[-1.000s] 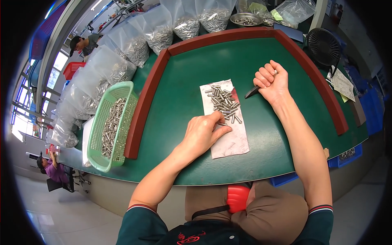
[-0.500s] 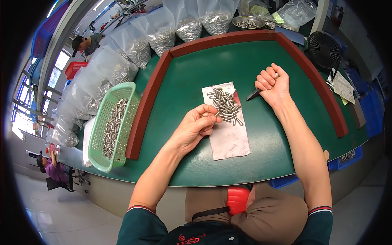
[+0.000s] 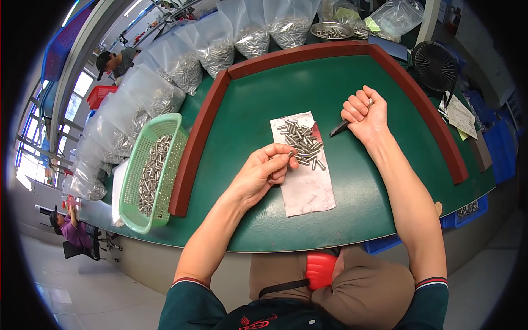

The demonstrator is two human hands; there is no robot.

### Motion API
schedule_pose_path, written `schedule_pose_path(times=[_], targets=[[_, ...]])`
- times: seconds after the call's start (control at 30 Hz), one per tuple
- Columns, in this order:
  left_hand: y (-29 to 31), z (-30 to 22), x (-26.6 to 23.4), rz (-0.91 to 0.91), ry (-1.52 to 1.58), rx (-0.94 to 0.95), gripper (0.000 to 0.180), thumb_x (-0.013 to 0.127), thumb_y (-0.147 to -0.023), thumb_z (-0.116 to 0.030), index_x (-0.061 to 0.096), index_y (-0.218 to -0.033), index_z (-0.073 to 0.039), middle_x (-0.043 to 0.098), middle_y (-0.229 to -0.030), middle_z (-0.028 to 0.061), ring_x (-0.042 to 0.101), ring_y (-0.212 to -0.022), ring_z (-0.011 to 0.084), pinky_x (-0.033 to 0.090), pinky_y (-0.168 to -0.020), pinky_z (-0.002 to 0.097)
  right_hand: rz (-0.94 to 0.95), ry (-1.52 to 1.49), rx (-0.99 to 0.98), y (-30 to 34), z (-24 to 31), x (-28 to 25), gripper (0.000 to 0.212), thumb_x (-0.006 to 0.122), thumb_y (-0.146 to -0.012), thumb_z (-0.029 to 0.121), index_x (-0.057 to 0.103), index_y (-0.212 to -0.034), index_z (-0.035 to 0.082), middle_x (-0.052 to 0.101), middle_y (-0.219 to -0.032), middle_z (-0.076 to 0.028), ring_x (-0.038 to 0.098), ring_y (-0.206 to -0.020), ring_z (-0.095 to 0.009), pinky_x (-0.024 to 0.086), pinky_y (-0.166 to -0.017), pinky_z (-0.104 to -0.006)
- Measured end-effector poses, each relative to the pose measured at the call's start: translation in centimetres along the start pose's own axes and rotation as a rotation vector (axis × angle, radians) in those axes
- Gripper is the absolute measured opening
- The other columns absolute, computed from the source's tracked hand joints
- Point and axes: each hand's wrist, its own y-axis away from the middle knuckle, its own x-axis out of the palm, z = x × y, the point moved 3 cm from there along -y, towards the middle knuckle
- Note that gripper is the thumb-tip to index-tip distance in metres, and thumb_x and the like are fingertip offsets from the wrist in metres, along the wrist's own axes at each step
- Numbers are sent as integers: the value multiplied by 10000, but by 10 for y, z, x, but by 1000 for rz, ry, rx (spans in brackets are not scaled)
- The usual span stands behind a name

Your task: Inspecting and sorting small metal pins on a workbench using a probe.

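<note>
A pile of small silver metal pins lies on a whitish cloth on the green tabletop. At the pile's near left edge, my left hand is closed, pinching one metal pin between thumb and forefinger. To the right of the cloth, my right hand is curled into a fist, raised apart from the pile. From its little-finger side a dark pointed tool sticks out, tapering to the left. A bit of silver shows by the thumb; whether it belongs to the tool I cannot tell.
A green basket of metal pins stands left of the red-brown border. Beyond it are several clear bags of pins and a metal bowl. A black fan stands far right. Two people are at left.
Both hands stay in nearly the same places and grips. The whole view has shifted very slightly.
</note>
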Motion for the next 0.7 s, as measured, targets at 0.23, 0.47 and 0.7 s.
schedule_pose_path(times=[0.23,0.47,0.7], targets=[[1,-2,4,22,127,13,197,502,-886,-222,529,-861,-29,558,-778,80,333,-532,66,276,-470,187,-10,3,-2,1,1,-1,390,365,-860,229,244,-497,155,191,-416,24,159,-376,-103,161,-368,-256],[7,-7,13,-163,-625,282,156,602,-833,-167,580,-786,-19,482,-623,-31,373,-533,43,331,-497,198,-19,3,2,1,0,1,387,354,-859,223,231,-499,151,186,-420,23,156,-378,-105,156,-369,-258],[2,5,26,-134,-1343,616,106,616,-757,-100,568,-825,-35,580,-605,125,562,-521,272,437,-496,344,-20,16,2,2,2,0,391,352,-862,228,223,-501,150,182,-423,24,154,-384,-103,156,-371,-260]])
